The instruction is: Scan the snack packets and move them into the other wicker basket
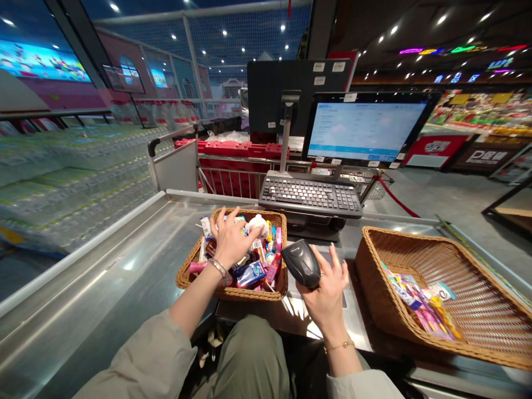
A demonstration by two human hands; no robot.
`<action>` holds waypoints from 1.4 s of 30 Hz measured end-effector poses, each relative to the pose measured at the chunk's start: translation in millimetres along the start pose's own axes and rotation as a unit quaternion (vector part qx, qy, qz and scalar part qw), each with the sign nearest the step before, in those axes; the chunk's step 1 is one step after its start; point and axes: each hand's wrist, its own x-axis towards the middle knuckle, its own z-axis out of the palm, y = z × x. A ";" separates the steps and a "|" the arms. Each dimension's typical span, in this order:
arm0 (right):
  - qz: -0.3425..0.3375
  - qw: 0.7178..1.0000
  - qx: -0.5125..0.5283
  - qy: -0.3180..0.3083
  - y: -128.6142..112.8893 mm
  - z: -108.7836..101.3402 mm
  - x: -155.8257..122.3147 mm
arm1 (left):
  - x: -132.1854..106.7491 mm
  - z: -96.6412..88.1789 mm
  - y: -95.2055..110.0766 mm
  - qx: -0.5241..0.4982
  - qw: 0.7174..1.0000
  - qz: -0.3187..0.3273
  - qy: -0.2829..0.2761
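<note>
My left hand [233, 239] is over a wicker basket [183, 272] packed with small packaged goods. Its fingers are spread, and the thumb lies against or just above a white round-topped item [256, 223]; I cannot tell whether they touch. Below the hand are a blue packet [251, 274] and a pink package [273, 268]. In my right hand [328, 288] is a black handheld barcode scanner [301, 263], its head tilted toward the basket. The palm hides the scanner's handle.
A larger wicker basket [369, 277] on the right holds several colourful packets [421, 302]. Behind the counter [124, 266] stand a keyboard [311, 194] and a lit monitor [366, 127]. Beyond them is a metal shopping cart [228, 180]. Stacked bottle packs [83, 177] are at the left.
</note>
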 end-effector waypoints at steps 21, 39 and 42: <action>-0.002 1.000 -0.025 0.010 -6.2 -3.0 2.8 | 15.8 11.0 29.5 0.031 0.997 0.067 0.034; 0.005 1.000 -0.011 0.014 -6.6 -6.6 3.0 | 21.7 18.6 23.6 0.000 0.998 0.057 0.006; -0.005 1.000 -0.012 0.017 -5.1 -6.5 2.5 | 22.3 19.4 23.0 -0.003 0.999 0.054 0.004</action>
